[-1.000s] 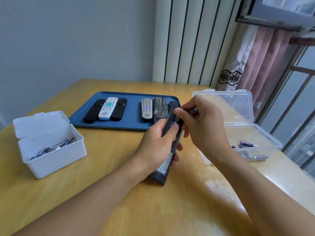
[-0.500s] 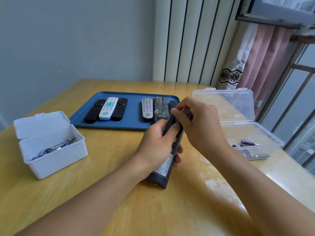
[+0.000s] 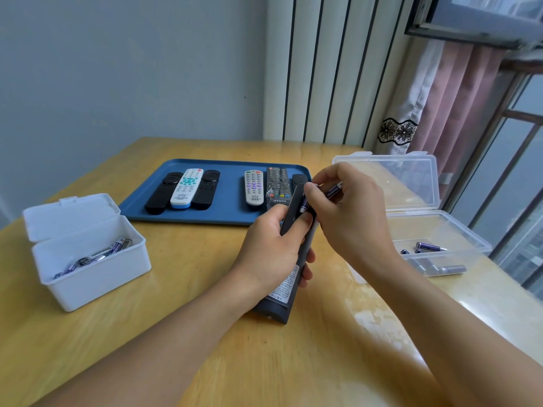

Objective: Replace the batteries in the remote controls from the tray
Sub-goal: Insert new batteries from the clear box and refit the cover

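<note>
Our left hand [image 3: 269, 254] grips the dark remote [image 3: 289, 259], its lower end on the table [image 3: 205, 333] before the blue tray [image 3: 229, 212]. Our right hand [image 3: 349, 218] pinches a purple battery [image 3: 335, 190] at the remote's upper end.

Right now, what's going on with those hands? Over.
Left hand grips dark remote, back side up. Right hand pinches battery at its top end. Nothing in the way.

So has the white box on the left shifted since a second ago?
No. The white box sits at the same spot relative to the blue tray's near left corner; only small camera drift.
</note>
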### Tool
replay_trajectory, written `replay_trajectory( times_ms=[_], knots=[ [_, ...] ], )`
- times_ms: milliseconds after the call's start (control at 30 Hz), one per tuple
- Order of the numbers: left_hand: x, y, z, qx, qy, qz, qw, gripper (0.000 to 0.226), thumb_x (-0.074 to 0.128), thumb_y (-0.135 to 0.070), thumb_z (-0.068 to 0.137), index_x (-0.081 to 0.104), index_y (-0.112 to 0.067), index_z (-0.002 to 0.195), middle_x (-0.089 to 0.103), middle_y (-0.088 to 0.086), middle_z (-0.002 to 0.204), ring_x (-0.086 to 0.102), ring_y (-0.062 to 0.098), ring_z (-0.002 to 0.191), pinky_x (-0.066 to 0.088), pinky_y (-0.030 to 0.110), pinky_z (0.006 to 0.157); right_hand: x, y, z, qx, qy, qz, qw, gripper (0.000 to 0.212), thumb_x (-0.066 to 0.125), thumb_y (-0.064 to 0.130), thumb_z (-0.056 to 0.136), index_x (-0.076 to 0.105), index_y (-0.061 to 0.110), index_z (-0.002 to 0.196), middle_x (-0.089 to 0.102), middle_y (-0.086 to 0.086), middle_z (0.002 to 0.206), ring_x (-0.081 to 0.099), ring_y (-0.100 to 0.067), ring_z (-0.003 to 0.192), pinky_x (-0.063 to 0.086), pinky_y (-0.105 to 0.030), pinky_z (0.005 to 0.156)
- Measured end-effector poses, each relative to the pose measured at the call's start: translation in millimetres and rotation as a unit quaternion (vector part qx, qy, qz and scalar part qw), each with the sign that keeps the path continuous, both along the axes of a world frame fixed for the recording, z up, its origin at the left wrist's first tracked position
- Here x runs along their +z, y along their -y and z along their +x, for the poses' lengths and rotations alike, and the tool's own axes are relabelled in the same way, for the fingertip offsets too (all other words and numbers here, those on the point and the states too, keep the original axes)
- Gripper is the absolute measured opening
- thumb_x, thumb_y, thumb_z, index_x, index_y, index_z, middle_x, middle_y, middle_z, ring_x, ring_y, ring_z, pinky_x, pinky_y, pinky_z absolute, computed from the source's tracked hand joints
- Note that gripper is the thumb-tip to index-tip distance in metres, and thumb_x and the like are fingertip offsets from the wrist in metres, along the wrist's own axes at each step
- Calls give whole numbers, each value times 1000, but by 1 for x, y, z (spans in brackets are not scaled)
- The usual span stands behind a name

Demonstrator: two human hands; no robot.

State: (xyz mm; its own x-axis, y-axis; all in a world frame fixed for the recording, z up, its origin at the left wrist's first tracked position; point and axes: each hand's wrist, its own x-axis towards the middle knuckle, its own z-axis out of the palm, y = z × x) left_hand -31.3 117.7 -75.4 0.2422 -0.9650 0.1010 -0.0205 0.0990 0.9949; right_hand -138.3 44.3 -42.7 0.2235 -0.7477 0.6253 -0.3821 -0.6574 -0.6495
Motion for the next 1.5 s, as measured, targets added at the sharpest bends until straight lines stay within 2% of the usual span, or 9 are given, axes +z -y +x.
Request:
replay_trajectory(
  times_ms=[333,500,600,667,767,867,1033,1133,1500],
  knots=[
    [1,-2,0,4,-7,6,1000,23,49,-37,103,57,-16,96,63,18,67,61,35,51,52,39,51,1,3,-1,21,-20,5,1000,13,73,23,90,68,16,80,61,14,67,56,-1,61,41,-13,56],
    [2,-3,1,9,-14,12,1000,25,49,-37,104,57,-14,99,63,18,67,60,34,50,53,38,50,7,7,-6,59,-77,8,995,18,65,22,95,73,13,82,64,7,63,58,-9,59,44,-21,56],
    [2,-2,5,20,-18,17,1000,26,48,-36,104,56,-11,103,63,18,66,60,33,50,52,38,49,9,7,-9,131,-46,94,986,22,56,18,101,74,11,92,58,2,57,46,-6,45,36,-19,47],
    [5,-1,8,25,-18,11,999,25,48,-35,104,56,-11,104,63,18,66,61,32,50,52,36,47,16,9,-11,177,57,234,954,27,47,16,104,73,8,104,55,-7,59,39,-10,43,29,-19,41],
    [9,-1,9,25,-31,0,999,24,48,-32,104,57,-10,107,62,17,65,60,30,48,52,35,45,29,15,-20,254,154,406,864,39,38,15,95,67,0,117,54,-12,67,37,-16,50,26,-23,43],
    [9,-2,6,7,-39,-4,999,24,48,-33,104,57,-11,108,62,18,66,60,30,49,52,35,46,34,17,-28,340,182,460,800,56,24,21,94,56,-9,129,55,-14,72,39,-16,54,29,-24,45],
    [10,-4,4,-27,-34,4,999,22,48,-32,104,57,-13,108,64,21,71,61,32,51,53,36,48,30,21,-29,293,132,421,848,56,37,44,105,64,-3,120,50,-11,63,31,-14,48,24,-20,38],
    [10,-4,3,-38,-5,8,999,20,47,-33,105,55,-15,105,64,20,69,61,32,50,53,36,47,27,20,-32,277,61,366,886,37,55,32,101,69,-2,105,44,-8,58,21,-12,47,17,-18,37],
    [11,-8,1,-41,30,5,999,22,47,-34,104,55,-14,109,62,21,69,60,32,49,53,36,45,23,24,-32,273,60,448,849,12,67,22,90,72,13,83,38,3,48,22,-6,41,17,-15,33]
  ],
)
